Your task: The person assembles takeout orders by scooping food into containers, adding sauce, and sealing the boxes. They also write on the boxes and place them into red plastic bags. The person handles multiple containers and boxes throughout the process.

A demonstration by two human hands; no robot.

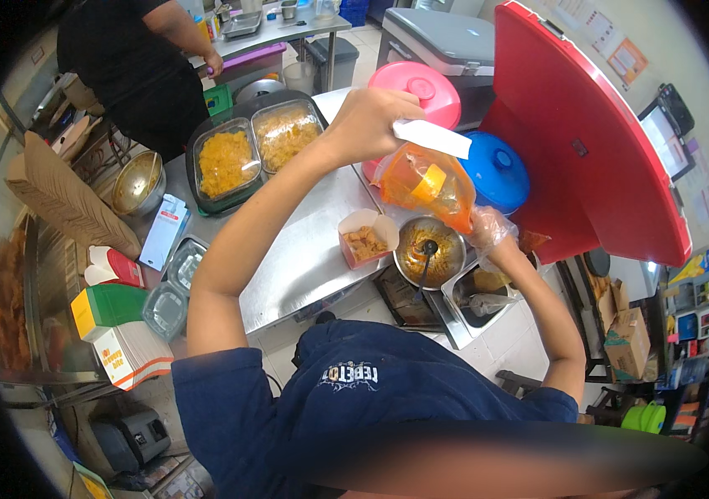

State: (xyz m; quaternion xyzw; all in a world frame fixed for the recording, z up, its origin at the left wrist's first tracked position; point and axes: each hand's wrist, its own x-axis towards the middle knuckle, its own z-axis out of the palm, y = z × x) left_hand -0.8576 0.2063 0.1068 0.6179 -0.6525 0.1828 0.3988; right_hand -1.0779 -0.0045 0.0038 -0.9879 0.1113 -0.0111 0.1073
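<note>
My bare left hand (379, 121) grips the white-labelled upper end of a clear plastic bag (426, 187) with orange sauce smeared inside. My right hand (490, 231), in a clear plastic glove, holds the bag's lower right end. Below the bag is a steel bowl (448, 249) coated with orange sauce, with a black-handled utensil (427, 265) in it. Just left of the bowl stands an open paper food box (359, 252) filled with fried pieces. Between the raised bag and the red cooler lid sits a blue lidded container (497, 171); a pink lid (417, 93) is behind my left hand.
Two clear-covered trays of yellow food (227, 162) stand at the back left. Stacked cartons (127, 355) and clear plastic containers (166, 309) line the left side. A raised red cooler lid (591, 137) stands at right. A person in black (133, 68) is at the upper left.
</note>
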